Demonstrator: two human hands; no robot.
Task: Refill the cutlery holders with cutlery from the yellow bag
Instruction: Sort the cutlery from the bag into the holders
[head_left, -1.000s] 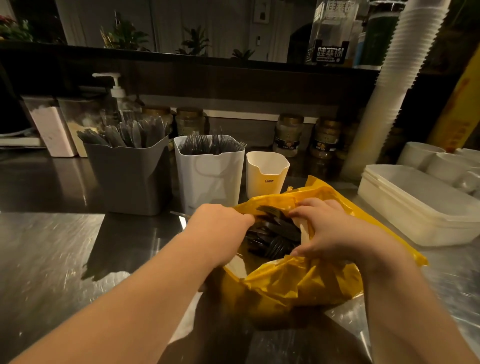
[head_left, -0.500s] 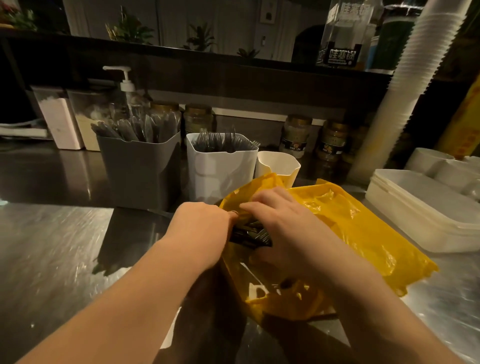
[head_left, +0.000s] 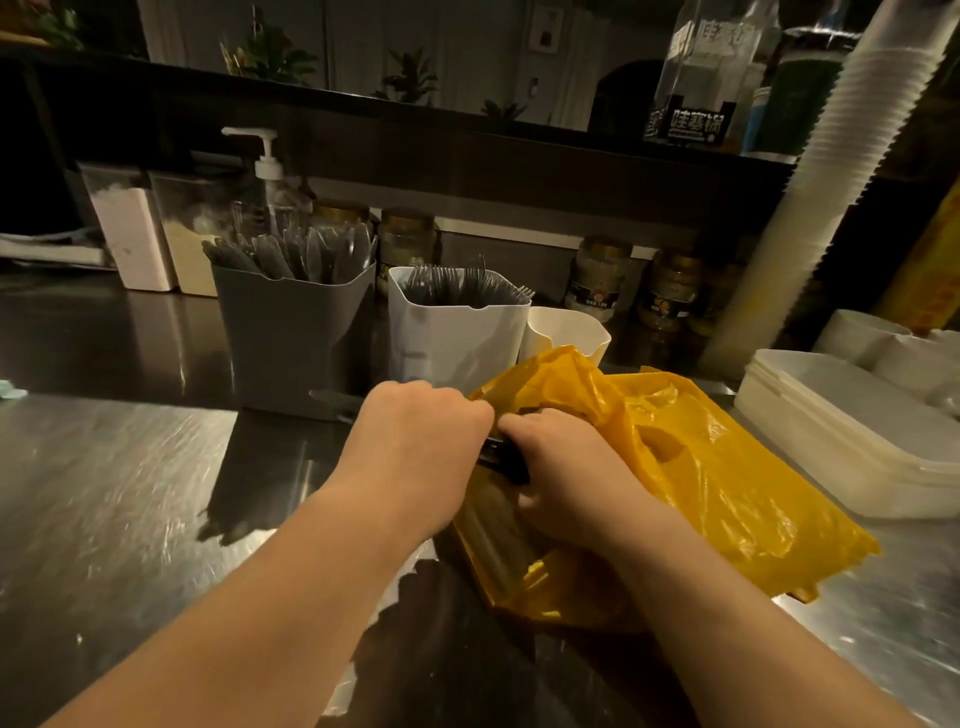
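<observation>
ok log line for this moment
left hand: curled at mouth of crumpled yellow plastic bag, grip hidden | right hand: grips black plastic cutlery bundle | grey plastic holder, white plastic holder: untouched

Bare left hand (head_left: 415, 441), bare right hand (head_left: 566, 470), both forearms bare down to the view's lower edge

Counter (head_left: 114, 493) open leftward; white holder (head_left: 457, 338) stands just behind yellow bag (head_left: 727, 467), perhaps touching.
</observation>
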